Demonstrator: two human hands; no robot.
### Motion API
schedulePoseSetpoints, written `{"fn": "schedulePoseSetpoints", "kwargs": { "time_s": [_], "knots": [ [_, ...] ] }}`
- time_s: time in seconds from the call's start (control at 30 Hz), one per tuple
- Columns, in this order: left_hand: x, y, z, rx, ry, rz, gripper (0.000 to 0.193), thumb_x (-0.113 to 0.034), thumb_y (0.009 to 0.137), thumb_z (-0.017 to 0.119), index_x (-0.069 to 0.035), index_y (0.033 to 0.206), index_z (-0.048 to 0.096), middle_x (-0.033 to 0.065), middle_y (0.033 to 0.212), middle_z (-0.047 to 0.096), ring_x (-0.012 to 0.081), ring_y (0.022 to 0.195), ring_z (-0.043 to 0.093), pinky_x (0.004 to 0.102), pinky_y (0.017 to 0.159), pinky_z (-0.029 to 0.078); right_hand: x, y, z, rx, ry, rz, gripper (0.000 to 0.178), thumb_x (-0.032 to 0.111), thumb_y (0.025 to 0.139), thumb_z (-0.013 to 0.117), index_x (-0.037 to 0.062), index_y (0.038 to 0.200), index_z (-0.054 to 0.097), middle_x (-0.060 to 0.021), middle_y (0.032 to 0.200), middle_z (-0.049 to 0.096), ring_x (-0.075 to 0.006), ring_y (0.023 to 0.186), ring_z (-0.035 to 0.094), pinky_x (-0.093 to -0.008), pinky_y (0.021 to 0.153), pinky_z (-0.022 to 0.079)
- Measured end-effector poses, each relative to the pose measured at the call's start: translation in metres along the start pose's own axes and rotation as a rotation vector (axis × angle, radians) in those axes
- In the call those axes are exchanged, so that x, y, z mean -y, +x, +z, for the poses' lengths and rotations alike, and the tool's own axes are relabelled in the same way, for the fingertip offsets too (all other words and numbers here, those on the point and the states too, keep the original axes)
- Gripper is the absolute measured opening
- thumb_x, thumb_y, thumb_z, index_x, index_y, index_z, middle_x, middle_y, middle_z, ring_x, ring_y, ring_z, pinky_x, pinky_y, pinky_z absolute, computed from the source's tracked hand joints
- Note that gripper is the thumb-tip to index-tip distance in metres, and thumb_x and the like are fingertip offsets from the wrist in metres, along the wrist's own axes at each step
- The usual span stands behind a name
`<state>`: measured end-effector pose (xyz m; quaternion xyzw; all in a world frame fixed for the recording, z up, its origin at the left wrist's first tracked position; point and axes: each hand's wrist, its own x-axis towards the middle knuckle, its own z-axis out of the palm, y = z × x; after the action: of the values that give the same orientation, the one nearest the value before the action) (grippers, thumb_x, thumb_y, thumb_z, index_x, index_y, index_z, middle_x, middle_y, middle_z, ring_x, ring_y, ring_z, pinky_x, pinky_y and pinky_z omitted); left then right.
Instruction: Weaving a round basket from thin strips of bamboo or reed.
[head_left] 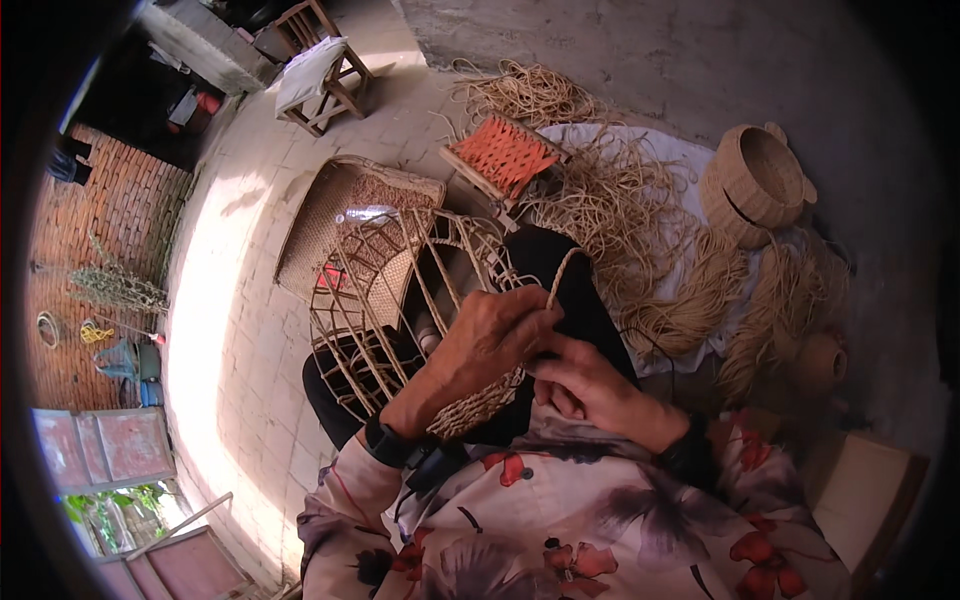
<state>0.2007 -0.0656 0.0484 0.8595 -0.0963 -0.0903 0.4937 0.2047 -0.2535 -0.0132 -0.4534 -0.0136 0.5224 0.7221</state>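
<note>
Far left: brick wall [110, 210], with a dried plant [118, 288] hung against it. Sunlit strip seen on the paved floor [235, 150]. Wooden chair [343, 98] placed at the back, white cloth draped over its seat. Flat woven tray [300, 235] set on the floor ahead of the knees.

Work piece: half-woven basket [478, 405], held on the lap between black-trousered legs; ribs left open toward the upper left, dense weave formed near the hands. Black watch worn on the left wrist.

Left hand [500, 325] is held over the weave; its fingers are pressed together, pinching a cord [568, 268] that is looped up and to the right. Low stool with orange webbing [505, 155] stood beyond. Right hand [590, 385] is brought against the left; fingers are curled, tips partly hidden, grip cannot be told.

Right side: loose cord heap [620, 205] piled on a white sheet [685, 150], cord bundles [700, 290] laid nearer, round woven basket [755, 180] set at the sheet's far right.
</note>
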Motion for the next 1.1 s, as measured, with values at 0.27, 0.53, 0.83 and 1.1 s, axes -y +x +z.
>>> {"fn": "schedulePoseSetpoints", "kwargs": {
  "time_s": [0.27,0.53,0.83,1.1],
  "knots": [
    [0.005,-0.013,-0.013,-0.142,0.357,0.045,0.011,-0.007,0.086,0.066,-0.004,0.097,0.067,0.0095,0.080,0.061,0.0236,0.070,0.064,0.0361,0.062,0.051,0.000,0.016,0.003,-0.196,-0.513,-0.231,0.017,0.015,0.100,0.056,0.0024,0.094,0.066,-0.0021,0.058,0.061,-0.0072,0.047,0.056,-0.0250,0.042,0.042],
    [0.023,-0.020,-0.016,0.012,0.655,0.247,0.016,-0.007,0.078,0.070,-0.008,0.094,0.070,0.0097,0.081,0.060,0.0310,0.075,0.065,0.0407,0.060,0.051,0.007,0.015,-0.005,-0.201,-0.922,-0.449,0.012,0.012,0.095,0.062,-0.0001,0.094,0.061,-0.0109,0.065,0.063,-0.0174,0.051,0.061,-0.0314,0.049,0.047],
    [0.031,-0.023,-0.022,0.099,0.542,0.211,0.014,-0.012,0.079,0.069,-0.012,0.092,0.074,0.0133,0.062,0.064,0.0328,0.059,0.066,0.0398,0.052,0.051,-0.004,0.025,-0.007,-0.357,-1.258,-0.619,0.011,0.011,0.088,0.061,0.0010,0.088,0.055,-0.0210,0.068,0.064,-0.0432,0.069,0.066,-0.0524,0.061,0.051],
    [0.027,-0.026,-0.027,0.164,0.499,0.188,0.013,-0.012,0.083,0.072,-0.013,0.096,0.075,0.0098,0.069,0.069,0.0283,0.062,0.069,0.0379,0.055,0.052,-0.006,0.022,-0.015,-0.369,-1.069,-0.646,0.010,0.005,0.086,0.068,0.0010,0.086,0.058,-0.0161,0.067,0.063,-0.0354,0.061,0.065,-0.0390,0.056,0.050]
  ]
}}
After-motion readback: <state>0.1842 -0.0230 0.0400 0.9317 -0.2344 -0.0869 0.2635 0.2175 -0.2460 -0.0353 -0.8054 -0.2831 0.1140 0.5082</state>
